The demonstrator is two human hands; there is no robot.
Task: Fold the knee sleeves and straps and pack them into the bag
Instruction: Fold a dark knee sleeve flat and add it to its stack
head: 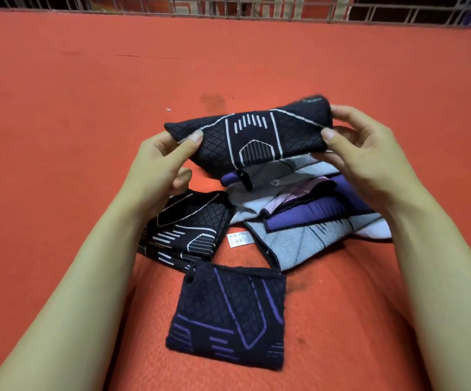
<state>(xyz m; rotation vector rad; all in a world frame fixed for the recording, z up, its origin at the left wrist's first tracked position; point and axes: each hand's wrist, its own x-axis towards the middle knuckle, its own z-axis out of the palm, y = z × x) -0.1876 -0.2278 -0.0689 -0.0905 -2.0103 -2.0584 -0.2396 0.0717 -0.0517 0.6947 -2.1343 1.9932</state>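
A black knee sleeve with white lines [252, 136] is held up above the red surface. My left hand [162, 162] pinches its left corner and my right hand [362, 142] pinches its right end. Under it lies a loose pile of grey, purple and pink sleeves [307, 210]. Another black sleeve with white lines [189, 230] lies folded under my left wrist. Nearest to me rests a folded black sleeve with purple lines [228, 314]. No bag is in view.
A red carpet-like surface [87, 108] spreads all around. A white care label [238, 239] lies between the piles. A metal railing [242, 7] runs along the far edge.
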